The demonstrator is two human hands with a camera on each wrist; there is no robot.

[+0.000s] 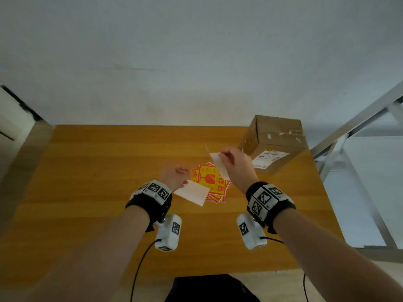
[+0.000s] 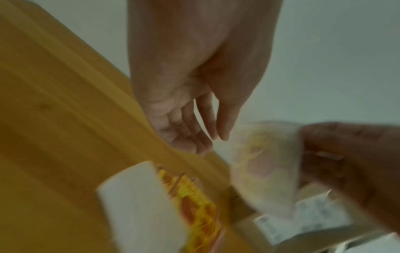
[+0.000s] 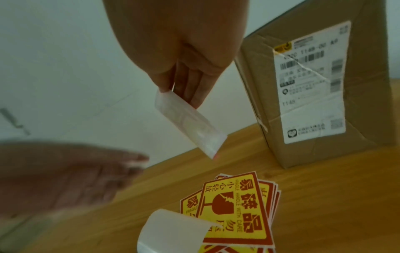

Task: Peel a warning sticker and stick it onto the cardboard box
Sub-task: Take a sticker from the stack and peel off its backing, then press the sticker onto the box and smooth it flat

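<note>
My right hand point(image 1: 224, 156) pinches a peeled warning sticker point(image 1: 220, 165) by its top edge and holds it in the air with its pale back towards me; the right wrist view shows the sticker point(image 3: 190, 119) hanging from the fingertips point(image 3: 184, 92). My left hand point(image 1: 174, 177) hovers with straight, relaxed fingers point(image 2: 201, 137) and holds nothing. A curled white backing paper point(image 1: 192, 191) point(image 3: 173, 229) lies beside it, over the edge of a pile of red-and-yellow stickers point(image 1: 214, 182) point(image 3: 238, 205). The cardboard box point(image 1: 274, 136) point(image 3: 314, 85) stands at the back right, just beyond my right hand.
The wooden table point(image 1: 98, 171) ends at a white wall behind. A white shipping label point(image 3: 314, 82) covers the box's near side. A metal frame point(image 1: 349, 131) stands right of the table. Wrist-camera cables hang near the front edge.
</note>
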